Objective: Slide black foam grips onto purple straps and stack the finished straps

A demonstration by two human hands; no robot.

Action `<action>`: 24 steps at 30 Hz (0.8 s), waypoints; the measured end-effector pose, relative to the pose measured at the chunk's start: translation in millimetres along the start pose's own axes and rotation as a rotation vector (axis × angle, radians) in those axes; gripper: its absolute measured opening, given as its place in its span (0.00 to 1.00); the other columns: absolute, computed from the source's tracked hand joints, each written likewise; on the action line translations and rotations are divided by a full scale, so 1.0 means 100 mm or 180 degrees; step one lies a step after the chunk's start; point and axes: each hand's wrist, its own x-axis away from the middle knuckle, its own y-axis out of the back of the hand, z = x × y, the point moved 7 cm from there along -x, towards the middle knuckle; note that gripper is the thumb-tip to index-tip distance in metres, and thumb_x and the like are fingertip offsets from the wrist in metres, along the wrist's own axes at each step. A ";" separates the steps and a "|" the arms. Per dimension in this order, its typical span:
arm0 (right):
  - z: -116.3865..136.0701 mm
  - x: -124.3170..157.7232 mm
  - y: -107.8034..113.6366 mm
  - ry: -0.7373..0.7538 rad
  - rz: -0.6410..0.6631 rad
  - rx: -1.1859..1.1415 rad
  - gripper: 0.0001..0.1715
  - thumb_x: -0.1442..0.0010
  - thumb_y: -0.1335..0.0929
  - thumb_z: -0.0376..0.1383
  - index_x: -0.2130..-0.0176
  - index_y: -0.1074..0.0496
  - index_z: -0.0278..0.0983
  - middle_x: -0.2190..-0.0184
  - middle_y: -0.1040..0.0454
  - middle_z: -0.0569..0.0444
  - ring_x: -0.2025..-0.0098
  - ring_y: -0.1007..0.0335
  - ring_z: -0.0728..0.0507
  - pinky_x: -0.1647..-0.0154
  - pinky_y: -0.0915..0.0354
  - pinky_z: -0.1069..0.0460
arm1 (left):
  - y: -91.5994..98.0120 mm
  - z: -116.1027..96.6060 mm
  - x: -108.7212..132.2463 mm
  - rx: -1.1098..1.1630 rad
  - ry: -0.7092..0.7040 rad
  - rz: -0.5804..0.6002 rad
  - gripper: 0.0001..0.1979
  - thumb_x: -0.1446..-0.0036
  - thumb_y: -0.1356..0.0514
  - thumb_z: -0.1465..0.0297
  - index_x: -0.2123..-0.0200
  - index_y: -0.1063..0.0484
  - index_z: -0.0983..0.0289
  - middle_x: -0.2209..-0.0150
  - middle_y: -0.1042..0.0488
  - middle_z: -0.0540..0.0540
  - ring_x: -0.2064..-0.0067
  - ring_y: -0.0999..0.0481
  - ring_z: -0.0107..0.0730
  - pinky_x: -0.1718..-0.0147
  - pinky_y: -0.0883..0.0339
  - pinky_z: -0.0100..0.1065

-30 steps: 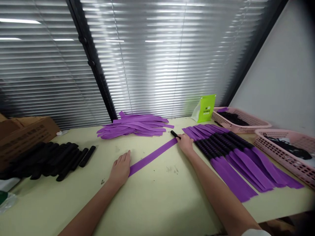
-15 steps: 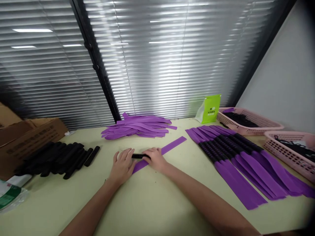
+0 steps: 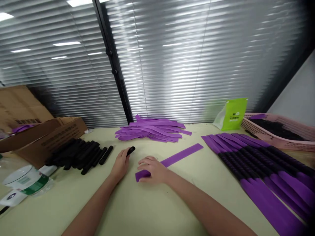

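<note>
My left hand is closed around a short black tube, whose rounded end sticks out past the fingertips. To its right, my right hand curls over the near end of a flat purple strap, with thumb and fingers on either side of it. The strap runs diagonally across the table, away to the right. Left of my hands lies a pile of similar black tubes. On the right, several purple straps lie side by side, each with a black section around its middle.
Loose purple straps are heaped by the window blinds. A cardboard box and a clear plastic package stand at the left. At the back right are a lime-green pouch and a pink basket holding black items.
My hands have moved apart. The black tube, earlier lying across the strap between both hands, is now in my left hand, off the strap. The view has shifted left.
</note>
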 end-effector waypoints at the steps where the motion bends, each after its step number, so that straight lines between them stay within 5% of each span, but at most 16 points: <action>1: 0.03 -0.01 -0.03 0.0028 0.0164 0.0059 0.26 0.47 0.29 0.51 0.53 0.27 0.40 0.50 0.29 0.50 0.48 0.38 0.40 0.45 0.43 0.44 | 0.01 0.02 0.00 0.0156 0.0040 -0.0034 0.19 0.39 0.52 0.74 0.45 0.38 0.63 0.54 0.29 0.60 0.51 0.29 0.39 0.51 0.34 0.44; 5: 0.06 -0.03 -0.10 0.0044 0.0482 0.0183 0.22 0.42 0.32 0.50 0.53 0.28 0.40 0.50 0.29 0.52 0.47 0.39 0.41 0.46 0.46 0.45 | 0.02 0.04 0.00 0.0341 0.0238 -0.0149 0.16 0.39 0.51 0.72 0.48 0.37 0.62 0.54 0.29 0.59 0.52 0.29 0.39 0.52 0.34 0.43; 15: 0.08 -0.03 -0.13 0.0058 0.0475 0.0071 0.19 0.41 0.32 0.46 0.52 0.32 0.43 0.59 0.27 0.54 0.56 0.34 0.44 0.53 0.43 0.48 | 0.07 -0.09 0.05 0.0145 0.0198 -0.0545 0.11 0.43 0.47 0.74 0.56 0.38 0.61 0.61 0.33 0.55 0.59 0.29 0.35 0.58 0.32 0.38; 24: 0.11 0.01 0.05 0.0189 -0.0241 -0.0484 0.14 0.54 0.28 0.36 0.64 0.31 0.40 0.61 0.32 0.51 0.60 0.34 0.44 0.57 0.35 0.49 | 0.06 -0.18 0.09 0.0288 0.0353 -0.0610 0.10 0.39 0.49 0.67 0.55 0.43 0.62 0.63 0.34 0.54 0.63 0.30 0.34 0.62 0.32 0.37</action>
